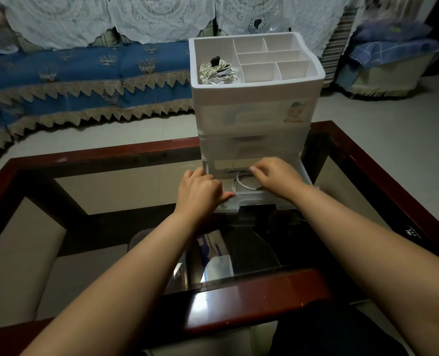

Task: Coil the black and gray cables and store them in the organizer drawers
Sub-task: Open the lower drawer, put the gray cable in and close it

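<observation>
A white plastic organizer [254, 116] with three stacked drawers stands on the glass table. Its bottom drawer [262, 199] is pulled out toward me. A coiled light gray cable [241, 182] lies inside it. My left hand [200, 191] grips the drawer's front left corner, thumb on the rim. My right hand [275, 176] reaches into the drawer over the coil, fingers curled and pinched on the cable, hiding its right part. In the organizer's open top tray sits a bundle of white cables with a black plug [217, 68]. No black cable is visible on the table.
The glass-topped table has a dark red wooden frame [264, 289]. A sofa with a blue cover [84, 73] runs along the far left. A covered seat [388, 70] stands at the far right. The tray's other compartments [270, 57] hold nothing.
</observation>
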`<state>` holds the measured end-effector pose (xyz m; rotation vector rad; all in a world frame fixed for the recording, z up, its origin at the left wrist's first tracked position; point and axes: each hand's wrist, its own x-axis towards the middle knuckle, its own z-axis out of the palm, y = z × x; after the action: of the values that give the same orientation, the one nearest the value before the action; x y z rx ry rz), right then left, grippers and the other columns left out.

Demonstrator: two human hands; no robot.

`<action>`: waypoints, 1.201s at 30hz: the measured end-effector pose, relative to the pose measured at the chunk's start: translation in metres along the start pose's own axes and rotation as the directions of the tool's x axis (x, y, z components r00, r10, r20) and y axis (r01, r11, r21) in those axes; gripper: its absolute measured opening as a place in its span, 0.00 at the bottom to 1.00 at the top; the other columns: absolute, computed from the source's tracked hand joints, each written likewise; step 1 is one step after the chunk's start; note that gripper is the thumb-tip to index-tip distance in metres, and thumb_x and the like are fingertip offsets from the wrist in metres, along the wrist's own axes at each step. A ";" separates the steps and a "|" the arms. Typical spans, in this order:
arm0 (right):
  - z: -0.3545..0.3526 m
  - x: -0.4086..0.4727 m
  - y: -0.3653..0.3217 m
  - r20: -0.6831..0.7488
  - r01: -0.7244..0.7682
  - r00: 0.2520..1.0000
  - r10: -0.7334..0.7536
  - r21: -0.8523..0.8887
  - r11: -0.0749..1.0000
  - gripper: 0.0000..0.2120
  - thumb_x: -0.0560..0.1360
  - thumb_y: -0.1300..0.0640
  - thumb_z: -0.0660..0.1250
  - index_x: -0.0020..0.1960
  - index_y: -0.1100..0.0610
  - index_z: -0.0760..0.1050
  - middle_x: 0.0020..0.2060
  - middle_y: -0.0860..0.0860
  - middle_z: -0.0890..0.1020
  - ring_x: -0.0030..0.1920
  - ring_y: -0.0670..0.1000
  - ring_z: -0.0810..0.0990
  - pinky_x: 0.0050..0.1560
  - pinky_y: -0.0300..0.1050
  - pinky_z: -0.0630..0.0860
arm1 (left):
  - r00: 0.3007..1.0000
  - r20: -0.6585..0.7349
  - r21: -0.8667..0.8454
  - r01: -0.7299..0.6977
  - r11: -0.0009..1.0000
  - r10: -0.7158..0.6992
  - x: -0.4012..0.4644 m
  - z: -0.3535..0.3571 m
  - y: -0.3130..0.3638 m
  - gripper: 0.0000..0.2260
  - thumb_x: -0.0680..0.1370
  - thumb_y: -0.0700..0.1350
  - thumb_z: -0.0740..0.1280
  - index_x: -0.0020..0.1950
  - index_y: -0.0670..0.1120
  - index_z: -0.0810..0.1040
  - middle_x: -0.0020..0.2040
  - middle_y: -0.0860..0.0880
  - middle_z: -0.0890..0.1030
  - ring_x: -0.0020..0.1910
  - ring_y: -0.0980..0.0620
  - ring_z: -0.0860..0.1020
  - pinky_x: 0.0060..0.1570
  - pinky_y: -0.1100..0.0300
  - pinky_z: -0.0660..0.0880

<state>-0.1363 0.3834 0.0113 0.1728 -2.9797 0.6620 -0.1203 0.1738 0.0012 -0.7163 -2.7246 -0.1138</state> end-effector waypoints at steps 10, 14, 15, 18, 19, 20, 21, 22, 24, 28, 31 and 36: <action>-0.020 0.028 -0.008 -0.410 0.022 0.889 -0.204 -0.407 0.913 0.19 0.75 0.55 0.66 0.64 0.59 0.72 0.60 0.59 0.75 0.61 0.60 0.72 0.58 0.55 0.69 | 0.990 -0.137 0.043 -0.015 0.999 0.020 -0.001 0.018 -0.007 0.20 0.76 0.65 0.57 0.37 0.51 0.76 0.36 0.53 0.79 0.42 0.52 0.74 0.47 0.54 0.66; -0.012 0.026 -0.009 -0.414 0.032 0.889 -0.195 -0.369 0.929 0.20 0.71 0.62 0.65 0.63 0.60 0.74 0.59 0.59 0.76 0.59 0.60 0.74 0.56 0.55 0.70 | 0.989 -0.145 0.069 0.006 0.998 0.004 0.005 0.023 0.000 0.20 0.76 0.65 0.58 0.38 0.50 0.77 0.36 0.52 0.79 0.41 0.51 0.74 0.46 0.53 0.67; -0.012 0.026 -0.010 -0.424 0.031 0.886 -0.185 -0.344 0.938 0.20 0.71 0.62 0.65 0.63 0.60 0.74 0.60 0.58 0.76 0.60 0.60 0.74 0.56 0.54 0.71 | 0.988 -0.157 0.058 0.010 0.998 -0.001 0.006 0.023 0.003 0.20 0.76 0.64 0.58 0.38 0.50 0.77 0.36 0.51 0.79 0.41 0.51 0.74 0.47 0.53 0.67; -0.016 0.027 -0.014 -0.445 0.032 0.880 -0.167 -0.296 0.955 0.18 0.72 0.64 0.62 0.62 0.60 0.76 0.58 0.57 0.77 0.58 0.59 0.74 0.54 0.53 0.70 | 0.977 -0.212 0.021 0.030 0.999 -0.024 0.007 0.025 0.010 0.19 0.76 0.62 0.60 0.42 0.48 0.77 0.43 0.48 0.79 0.45 0.48 0.74 0.47 0.53 0.66; -0.017 0.027 -0.015 -0.443 0.033 0.882 -0.163 -0.287 0.957 0.18 0.72 0.64 0.61 0.62 0.60 0.76 0.57 0.57 0.78 0.58 0.59 0.74 0.54 0.53 0.70 | 0.979 -0.191 -0.003 0.073 0.997 -0.072 0.008 0.026 0.011 0.19 0.76 0.63 0.61 0.47 0.48 0.76 0.49 0.46 0.78 0.50 0.47 0.73 0.50 0.53 0.67; -0.017 0.028 -0.016 -0.440 0.031 0.884 -0.157 -0.280 0.959 0.18 0.73 0.64 0.61 0.61 0.60 0.76 0.57 0.56 0.78 0.57 0.59 0.74 0.54 0.53 0.70 | 0.974 -0.159 -0.054 0.154 0.987 -0.161 0.011 0.025 0.011 0.21 0.76 0.63 0.62 0.55 0.48 0.74 0.58 0.44 0.74 0.57 0.45 0.71 0.54 0.52 0.67; -0.018 0.028 -0.016 -0.438 0.025 0.887 -0.148 -0.275 0.961 0.18 0.73 0.64 0.61 0.61 0.59 0.76 0.56 0.56 0.78 0.57 0.59 0.74 0.54 0.53 0.70 | 0.954 -0.128 -0.124 0.257 0.958 -0.272 0.016 0.025 0.011 0.26 0.74 0.64 0.64 0.64 0.48 0.70 0.66 0.43 0.68 0.64 0.43 0.67 0.61 0.51 0.66; -0.018 0.028 -0.017 -0.437 0.019 0.888 -0.140 -0.268 0.963 0.18 0.73 0.64 0.61 0.61 0.59 0.76 0.56 0.56 0.78 0.57 0.59 0.74 0.54 0.52 0.70 | 0.923 -0.104 -0.203 0.345 0.916 -0.371 0.021 0.025 0.010 0.35 0.71 0.65 0.67 0.71 0.48 0.62 0.73 0.42 0.60 0.71 0.42 0.61 0.66 0.48 0.64; -0.017 0.028 -0.017 -0.443 0.008 0.888 -0.127 -0.261 0.965 0.18 0.72 0.65 0.61 0.61 0.59 0.76 0.56 0.55 0.78 0.57 0.58 0.74 0.55 0.52 0.70 | 0.878 -0.033 -0.359 0.436 0.825 -0.478 0.033 0.025 0.008 0.52 0.67 0.64 0.72 0.78 0.48 0.44 0.79 0.43 0.45 0.77 0.41 0.52 0.71 0.46 0.59; -0.015 0.026 -0.017 -0.468 0.002 0.876 -0.115 -0.235 0.972 0.18 0.73 0.66 0.60 0.61 0.59 0.77 0.55 0.55 0.78 0.56 0.58 0.74 0.54 0.52 0.70 | 0.820 0.176 -0.555 0.539 0.633 -0.544 0.051 0.031 0.002 0.59 0.67 0.62 0.74 0.75 0.49 0.28 0.79 0.43 0.46 0.74 0.40 0.62 0.64 0.48 0.70; -0.013 0.027 -0.017 -0.488 -0.004 0.867 -0.100 -0.208 0.978 0.17 0.73 0.66 0.60 0.60 0.59 0.77 0.55 0.55 0.78 0.56 0.58 0.74 0.54 0.51 0.70 | 0.796 0.213 -0.601 0.564 0.566 -0.567 0.061 0.032 0.001 0.57 0.69 0.59 0.74 0.76 0.50 0.30 0.76 0.42 0.61 0.69 0.41 0.70 0.59 0.47 0.73; -0.008 0.029 -0.018 -0.518 -0.010 0.850 -0.093 -0.191 0.981 0.16 0.74 0.66 0.60 0.60 0.59 0.77 0.54 0.55 0.78 0.55 0.58 0.74 0.53 0.52 0.71 | 0.792 0.100 -0.484 0.567 0.667 -0.602 0.072 0.030 -0.011 0.53 0.67 0.61 0.74 0.78 0.47 0.43 0.67 0.41 0.72 0.61 0.41 0.76 0.51 0.46 0.77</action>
<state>-0.1620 0.3682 0.0290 0.0324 -2.4752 0.3429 -0.1940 0.2021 -0.0031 0.1107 -2.7590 -0.9970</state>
